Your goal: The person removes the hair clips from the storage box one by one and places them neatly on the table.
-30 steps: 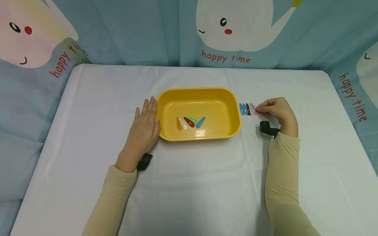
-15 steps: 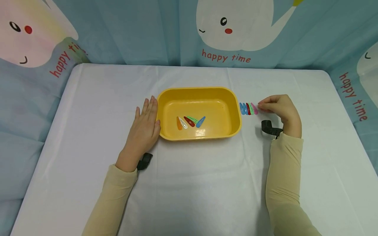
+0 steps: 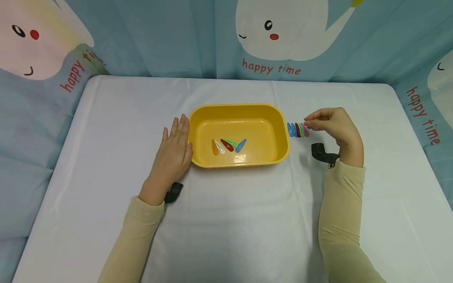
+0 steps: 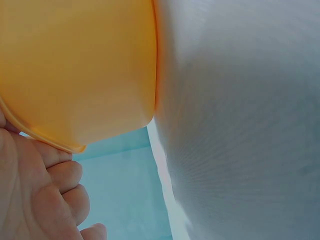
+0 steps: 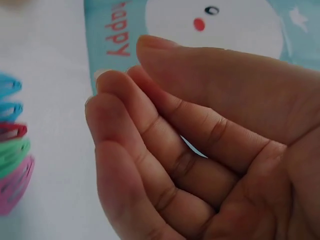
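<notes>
My left hand (image 3: 171, 151) lies with straight fingers against the left end of a yellow plastic tub (image 3: 194, 118). In the left wrist view its fingers touch the tub's rim (image 4: 47, 140). To the right of the tub, snap hair clips lie side by side on the table: two blue, a red clip (image 3: 297, 130), a green one and a pink clip (image 3: 305, 130) at the right end. My right hand (image 3: 336, 125) hovers just above the pink end of this row. Its fingers are loosely bent, and the right wrist view shows nothing between thumb and fingers.
Inside the tub lie several more snap clips: an orange clip (image 3: 214, 147), a white clip (image 3: 220, 147), a dark red clip (image 3: 227, 145), a green one and a blue clip (image 3: 240, 146). A white cloth (image 3: 233, 220) covers the table; a blue printed curtain (image 3: 170, 39) hangs behind.
My right hand has come off the pink clip, drawn back to the right, then lifted with its fingertips shifting left over the row. The left hand and tub stay put.
</notes>
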The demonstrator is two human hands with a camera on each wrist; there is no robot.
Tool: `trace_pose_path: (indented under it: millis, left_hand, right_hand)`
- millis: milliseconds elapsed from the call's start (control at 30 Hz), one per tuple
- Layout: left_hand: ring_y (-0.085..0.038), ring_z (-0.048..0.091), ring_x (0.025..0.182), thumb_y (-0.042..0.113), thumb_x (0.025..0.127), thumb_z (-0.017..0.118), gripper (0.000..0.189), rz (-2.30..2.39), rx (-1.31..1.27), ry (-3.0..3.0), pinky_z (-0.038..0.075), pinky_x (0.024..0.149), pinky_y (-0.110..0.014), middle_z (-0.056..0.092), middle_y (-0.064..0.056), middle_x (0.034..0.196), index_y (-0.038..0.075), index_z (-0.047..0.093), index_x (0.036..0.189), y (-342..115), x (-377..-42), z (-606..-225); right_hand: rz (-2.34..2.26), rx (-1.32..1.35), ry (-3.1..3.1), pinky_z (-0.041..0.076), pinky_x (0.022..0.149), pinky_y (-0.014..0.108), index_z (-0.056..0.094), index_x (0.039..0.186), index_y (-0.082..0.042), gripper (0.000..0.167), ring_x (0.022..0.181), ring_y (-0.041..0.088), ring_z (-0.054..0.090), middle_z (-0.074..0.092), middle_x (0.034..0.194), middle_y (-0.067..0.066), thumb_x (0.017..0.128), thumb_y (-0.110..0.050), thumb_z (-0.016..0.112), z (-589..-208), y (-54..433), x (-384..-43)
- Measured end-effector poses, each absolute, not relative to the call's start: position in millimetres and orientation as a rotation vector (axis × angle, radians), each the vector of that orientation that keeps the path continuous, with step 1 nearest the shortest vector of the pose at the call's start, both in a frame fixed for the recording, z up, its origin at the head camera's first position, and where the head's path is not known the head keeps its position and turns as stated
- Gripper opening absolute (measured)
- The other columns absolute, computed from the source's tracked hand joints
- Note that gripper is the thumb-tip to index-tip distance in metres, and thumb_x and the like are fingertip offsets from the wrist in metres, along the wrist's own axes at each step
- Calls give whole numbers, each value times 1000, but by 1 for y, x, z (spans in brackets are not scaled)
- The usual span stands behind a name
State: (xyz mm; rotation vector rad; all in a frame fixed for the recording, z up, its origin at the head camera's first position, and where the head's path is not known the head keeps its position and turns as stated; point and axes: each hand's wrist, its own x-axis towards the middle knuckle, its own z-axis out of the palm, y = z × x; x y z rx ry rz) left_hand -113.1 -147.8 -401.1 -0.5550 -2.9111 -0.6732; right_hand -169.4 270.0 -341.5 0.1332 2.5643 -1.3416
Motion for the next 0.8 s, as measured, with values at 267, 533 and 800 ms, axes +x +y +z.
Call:
trace_pose_path:
  millis: [267, 533, 800]
  left_hand:
    - [-27, 5, 143, 19, 99, 31, 57, -682, -550, -2920, 5, 113, -51, 11, -14, 155, -4, 15, 149, -149, -114, -400]
    - [-26, 5, 143, 20, 99, 32, 58, -682, -559, -2928, 5, 113, -51, 10, -13, 156, -3, 13, 149, -147, -113, -400]
    - [-27, 5, 143, 20, 99, 32, 58, -669, -548, -2926, 6, 113, -52, 11, -14, 156, -3, 13, 149, -148, -112, -399]
  right_hand:
    - [-1342, 61, 2559, 46, 81, 24, 70, 99, 1, 21, 80, 18, 62, 70, 79, -8, 85, -16, 70, -329, 248, -166]
    - [-1268, -119, 2551, 40, 54, 24, 71, 93, 0, 19, 63, 19, 55, 69, 75, 1, 84, -16, 72, -325, 221, -163]
    - [-1157, -280, 2489, 41, 54, 22, 72, 91, 0, 14, 75, 22, 58, 70, 85, 8, 85, -12, 69, -320, 190, -171]
